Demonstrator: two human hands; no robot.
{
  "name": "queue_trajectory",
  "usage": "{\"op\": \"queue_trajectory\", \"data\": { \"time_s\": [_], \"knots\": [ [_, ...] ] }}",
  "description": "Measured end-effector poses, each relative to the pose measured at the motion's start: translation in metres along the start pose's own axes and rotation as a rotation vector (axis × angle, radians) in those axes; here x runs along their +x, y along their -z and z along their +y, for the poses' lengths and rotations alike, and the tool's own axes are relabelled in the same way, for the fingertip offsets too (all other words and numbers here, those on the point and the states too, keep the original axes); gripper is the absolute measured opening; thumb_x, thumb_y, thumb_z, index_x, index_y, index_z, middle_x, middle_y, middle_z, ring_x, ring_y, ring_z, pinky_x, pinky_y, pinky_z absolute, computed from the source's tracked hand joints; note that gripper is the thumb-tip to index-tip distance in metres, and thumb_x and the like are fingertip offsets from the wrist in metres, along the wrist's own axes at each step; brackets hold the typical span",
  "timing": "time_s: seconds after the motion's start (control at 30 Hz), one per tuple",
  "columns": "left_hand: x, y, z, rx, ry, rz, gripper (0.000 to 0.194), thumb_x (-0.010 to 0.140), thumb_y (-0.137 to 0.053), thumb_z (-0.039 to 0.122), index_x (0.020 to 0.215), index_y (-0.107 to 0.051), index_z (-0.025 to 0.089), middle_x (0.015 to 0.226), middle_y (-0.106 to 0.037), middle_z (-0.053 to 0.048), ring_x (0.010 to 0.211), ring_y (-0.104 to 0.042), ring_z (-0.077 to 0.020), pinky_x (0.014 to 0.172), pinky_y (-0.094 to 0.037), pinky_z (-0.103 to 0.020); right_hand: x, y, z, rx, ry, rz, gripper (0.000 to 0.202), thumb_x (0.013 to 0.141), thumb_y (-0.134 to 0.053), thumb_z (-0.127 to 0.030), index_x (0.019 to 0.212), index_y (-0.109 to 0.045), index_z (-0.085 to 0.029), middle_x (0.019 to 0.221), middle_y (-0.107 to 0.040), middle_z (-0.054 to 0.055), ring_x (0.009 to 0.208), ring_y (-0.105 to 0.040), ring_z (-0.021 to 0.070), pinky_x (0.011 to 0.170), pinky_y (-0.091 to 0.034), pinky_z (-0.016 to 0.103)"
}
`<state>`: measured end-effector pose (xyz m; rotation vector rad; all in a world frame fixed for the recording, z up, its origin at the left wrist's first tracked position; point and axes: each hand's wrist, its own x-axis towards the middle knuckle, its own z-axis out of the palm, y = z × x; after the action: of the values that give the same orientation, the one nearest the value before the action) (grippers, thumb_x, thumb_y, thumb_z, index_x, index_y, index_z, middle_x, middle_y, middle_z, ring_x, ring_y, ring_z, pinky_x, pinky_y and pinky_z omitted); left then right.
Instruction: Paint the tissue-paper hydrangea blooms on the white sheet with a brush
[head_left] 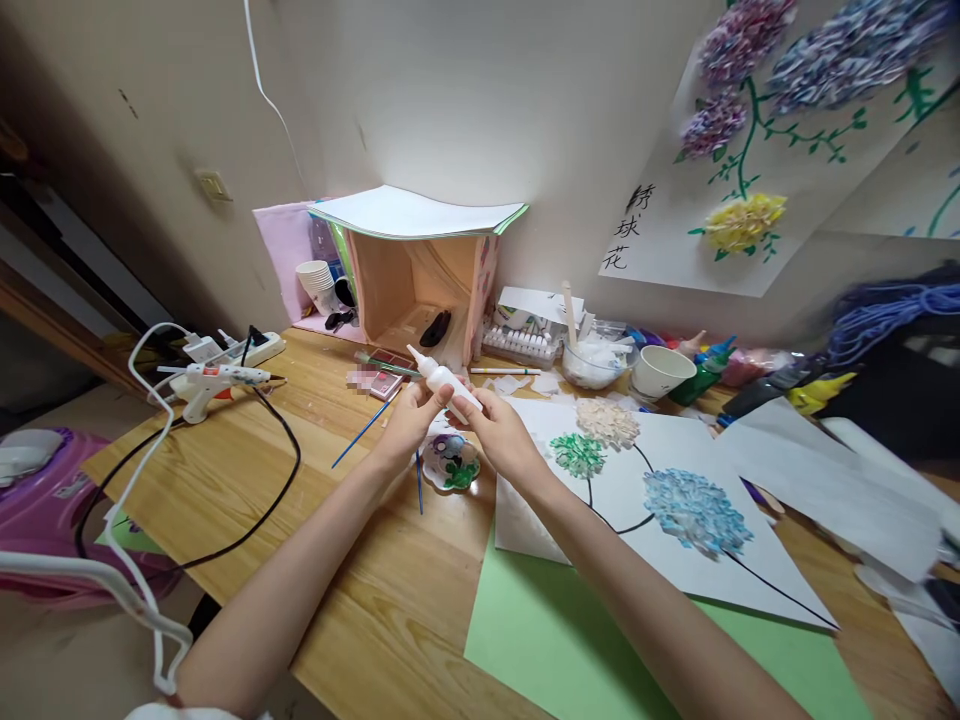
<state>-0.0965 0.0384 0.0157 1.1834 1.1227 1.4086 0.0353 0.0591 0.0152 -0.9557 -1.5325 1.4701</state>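
Both of my hands are closed around a small white squeeze bottle (442, 378) with a pointed nozzle, tilted up to the left. My left hand (414, 418) grips it from the left side, and my right hand (491, 420) holds its lower right end. Just below the hands lies a paint palette (450, 470) with green and dark paint. On the right, under my right forearm, a white sheet (540, 530) carries flower heads of crumpled paper: a green one (577, 455), a cream one (607, 422) and a blue one (697, 510), with black stems.
A glue gun (214, 385) and its black cable (292, 480) lie on the left. Behind the hands stands an open box (412, 280). A glass bowl (596, 365), a paper cup (661, 375) and paint bottles (705, 370) line the back. Green paper (525, 630) sits beneath the sheet.
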Motion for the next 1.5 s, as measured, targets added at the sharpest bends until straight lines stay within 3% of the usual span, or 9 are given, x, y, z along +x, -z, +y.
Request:
{"op": "queue_trajectory", "data": {
  "time_s": [0.23, 0.4, 0.53, 0.7, 0.87, 1.03, 1.27, 1.37, 1.5],
  "knots": [
    [0.001, -0.003, 0.007, 0.091, -0.068, -0.008, 0.051, 0.073, -0.067, 0.055, 0.105, -0.068, 0.015, 0.106, -0.070, -0.010, 0.099, -0.063, -0.0247, 0.087, -0.046, -0.033, -0.001, 0.010, -0.013, -0.206, 0.154, -0.095, 0.026, 0.082, -0.056, -0.039, 0.093, -0.064, -0.016, 0.094, -0.068, 0.006, 0.088, -0.062, 0.0183, 0.083, -0.047, 0.033],
    [0.014, -0.045, 0.034, 0.198, -0.210, -0.113, 0.052, 0.078, -0.064, 0.049, 0.118, -0.060, 0.017, 0.123, -0.063, -0.010, 0.116, -0.055, -0.0258, 0.099, -0.040, -0.036, -0.004, 0.041, -0.042, -0.180, 0.300, 0.027, 0.029, 0.078, -0.063, -0.030, 0.105, -0.061, -0.020, 0.098, -0.070, 0.005, 0.089, -0.065, 0.0176, 0.083, -0.050, 0.033],
    [0.019, -0.091, 0.057, 0.401, -0.282, -0.176, 0.060, 0.081, -0.059, 0.049, 0.133, -0.048, 0.019, 0.143, -0.045, -0.013, 0.130, -0.043, -0.0266, 0.106, -0.034, -0.039, -0.012, 0.118, -0.066, -0.412, 0.226, 0.260, 0.031, 0.078, -0.063, -0.030, 0.107, -0.060, -0.018, 0.098, -0.073, 0.005, 0.085, -0.068, 0.0145, 0.079, -0.052, 0.027],
    [0.007, -0.137, 0.056, 0.551, -0.353, -0.303, 0.045, 0.089, -0.048, 0.045, 0.127, -0.051, 0.021, 0.137, -0.050, -0.011, 0.127, -0.045, -0.0250, 0.105, -0.035, -0.040, -0.037, 0.238, -0.073, -0.799, 0.004, 0.671, 0.031, 0.072, -0.068, -0.022, 0.101, -0.063, -0.010, 0.106, -0.070, 0.014, 0.099, -0.065, 0.0245, 0.087, -0.048, 0.034],
    [-0.007, -0.154, 0.040, 0.682, -0.393, -0.379, 0.035, 0.093, -0.037, 0.037, 0.120, -0.055, 0.022, 0.128, -0.056, -0.009, 0.123, -0.047, -0.0234, 0.104, -0.035, -0.039, -0.031, 0.289, -0.041, -0.958, -0.180, 0.801, 0.035, 0.071, -0.069, -0.017, 0.105, -0.062, -0.010, 0.107, -0.069, 0.015, 0.103, -0.063, 0.0268, 0.088, -0.047, 0.034],
    [-0.016, -0.120, 0.045, 0.744, -0.492, -0.241, 0.025, 0.091, -0.043, 0.032, 0.111, -0.058, 0.028, 0.121, -0.059, -0.004, 0.116, -0.051, -0.0230, 0.100, -0.038, -0.037, -0.009, 0.294, -0.006, -1.040, -0.313, 0.820, 0.034, 0.088, -0.056, -0.034, 0.117, -0.055, -0.015, 0.118, -0.059, 0.009, 0.102, -0.061, 0.0201, 0.086, -0.052, 0.041],
    [-0.021, -0.041, 0.051, 0.801, -0.565, 0.067, 0.015, 0.089, -0.047, 0.025, 0.091, -0.060, 0.031, 0.096, -0.061, 0.003, 0.097, -0.058, -0.0197, 0.088, -0.044, -0.034, -0.003, 0.295, 0.016, -1.150, -0.402, 0.781, 0.036, 0.088, -0.057, -0.034, 0.118, -0.055, -0.013, 0.119, -0.058, 0.011, 0.102, -0.060, 0.0205, 0.086, -0.052, 0.041],
    [-0.015, -0.009, 0.040, 0.855, -0.492, 0.166, 0.014, 0.089, -0.046, 0.028, 0.091, -0.060, 0.028, 0.097, -0.061, 0.001, 0.094, -0.058, -0.0190, 0.085, -0.045, -0.032, -0.007, 0.290, 0.011, -1.206, -0.411, 0.731, 0.035, 0.087, -0.058, -0.033, 0.115, -0.056, -0.013, 0.116, -0.060, 0.010, 0.101, -0.061, 0.0201, 0.085, -0.052, 0.039],
    [-0.006, 0.028, 0.024, 0.978, -0.297, 0.286, 0.026, 0.085, -0.045, 0.038, 0.092, -0.062, 0.020, 0.097, -0.065, -0.006, 0.085, -0.060, -0.0209, 0.074, -0.045, -0.030, -0.022, 0.275, -0.012, -1.298, -0.370, 0.689, 0.025, 0.081, -0.057, -0.017, 0.097, -0.067, 0.001, 0.096, -0.069, 0.028, 0.096, -0.067, 0.0309, 0.077, -0.048, 0.033]
  ]
}}
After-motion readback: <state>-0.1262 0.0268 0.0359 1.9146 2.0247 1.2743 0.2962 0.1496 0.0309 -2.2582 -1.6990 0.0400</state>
